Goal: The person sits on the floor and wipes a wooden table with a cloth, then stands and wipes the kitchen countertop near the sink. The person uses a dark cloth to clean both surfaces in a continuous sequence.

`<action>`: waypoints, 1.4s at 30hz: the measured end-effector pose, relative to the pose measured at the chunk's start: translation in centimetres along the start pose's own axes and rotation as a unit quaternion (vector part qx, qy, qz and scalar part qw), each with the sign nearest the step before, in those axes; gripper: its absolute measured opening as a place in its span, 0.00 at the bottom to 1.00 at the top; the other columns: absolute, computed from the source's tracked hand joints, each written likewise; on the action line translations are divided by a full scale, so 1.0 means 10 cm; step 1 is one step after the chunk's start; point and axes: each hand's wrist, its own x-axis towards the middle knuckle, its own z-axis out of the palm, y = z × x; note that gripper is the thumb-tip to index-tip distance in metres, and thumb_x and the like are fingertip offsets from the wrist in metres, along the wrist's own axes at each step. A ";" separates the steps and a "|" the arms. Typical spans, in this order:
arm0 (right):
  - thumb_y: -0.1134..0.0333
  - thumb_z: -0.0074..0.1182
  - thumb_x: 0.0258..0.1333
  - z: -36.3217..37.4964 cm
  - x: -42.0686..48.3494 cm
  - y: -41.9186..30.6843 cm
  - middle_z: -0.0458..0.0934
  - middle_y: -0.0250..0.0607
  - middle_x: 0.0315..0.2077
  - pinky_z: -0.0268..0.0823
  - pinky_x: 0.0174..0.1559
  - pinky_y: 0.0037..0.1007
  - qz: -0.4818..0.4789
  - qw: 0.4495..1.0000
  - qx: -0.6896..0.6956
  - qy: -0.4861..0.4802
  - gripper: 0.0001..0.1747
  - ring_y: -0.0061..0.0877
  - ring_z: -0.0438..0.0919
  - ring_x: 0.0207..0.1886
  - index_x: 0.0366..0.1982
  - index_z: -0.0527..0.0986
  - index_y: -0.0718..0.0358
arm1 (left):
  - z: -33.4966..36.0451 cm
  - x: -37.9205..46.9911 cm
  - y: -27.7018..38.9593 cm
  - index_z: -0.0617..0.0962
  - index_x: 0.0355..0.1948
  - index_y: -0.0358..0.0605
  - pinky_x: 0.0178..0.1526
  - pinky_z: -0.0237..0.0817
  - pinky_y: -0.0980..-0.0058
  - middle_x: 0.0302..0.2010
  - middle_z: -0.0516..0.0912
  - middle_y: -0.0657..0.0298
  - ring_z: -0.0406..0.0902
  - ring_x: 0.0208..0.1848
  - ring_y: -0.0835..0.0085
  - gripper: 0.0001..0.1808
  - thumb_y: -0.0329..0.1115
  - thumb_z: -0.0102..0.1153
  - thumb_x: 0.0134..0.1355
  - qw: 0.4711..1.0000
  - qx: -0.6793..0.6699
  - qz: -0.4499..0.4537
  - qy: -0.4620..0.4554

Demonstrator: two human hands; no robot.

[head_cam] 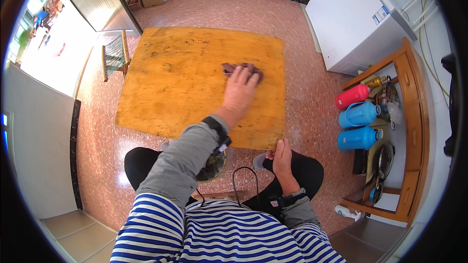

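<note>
A wooden tabletop (175, 76), orange-yellow with dark scuffs and stains, lies flat before me. My left hand (239, 89) reaches across it and presses a crumpled dark purplish-brown cloth (231, 68) against its right half. The fingers lie over the cloth and cover part of it; the hand is slightly blurred. At the tabletop's near right corner is my right hand (283, 159), with its thumb up at the edge and its other fingers curled lower, partly hidden. That hand grips the corner.
On the right, a wooden cabinet frame (413, 131) holds pans, a red thermos flask (353, 96) and two blue ones (358, 138). A white appliance (351, 18) stands behind it. A folding stool (115, 56) is left of the table; a white bottle (347, 212) lies on the floor.
</note>
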 end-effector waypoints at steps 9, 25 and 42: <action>0.55 0.38 0.78 -0.05 0.00 -0.08 0.77 0.36 0.22 0.67 0.28 0.25 0.038 0.999 -0.033 -0.003 0.20 0.21 0.75 0.23 0.45 0.72 0.65 | 0.35 0.35 1.10 0.81 0.49 0.41 0.68 0.62 0.53 0.61 0.74 0.53 0.64 0.71 0.49 0.17 0.33 0.58 0.59 0.988 -0.141 0.028 -0.059; 0.50 0.32 0.80 -0.05 0.02 0.00 0.76 0.33 0.21 0.68 0.25 0.19 0.006 0.998 -0.055 -0.001 0.23 0.18 0.76 0.21 0.43 0.70 0.62 | -0.55 -0.20 -1.49 0.81 0.50 0.47 0.67 0.66 0.62 0.57 0.78 0.58 0.67 0.68 0.55 0.16 0.36 0.63 0.62 0.988 0.042 -0.146 0.013; 0.54 0.33 0.80 -0.03 0.02 0.07 0.78 0.35 0.22 0.69 0.25 0.19 0.030 1.000 0.007 0.001 0.19 0.19 0.78 0.21 0.43 0.68 0.62 | -1.15 -1.22 -2.72 0.79 0.58 0.46 0.70 0.61 0.55 0.64 0.75 0.53 0.65 0.69 0.46 0.18 0.37 0.56 0.69 0.927 0.168 -0.335 0.009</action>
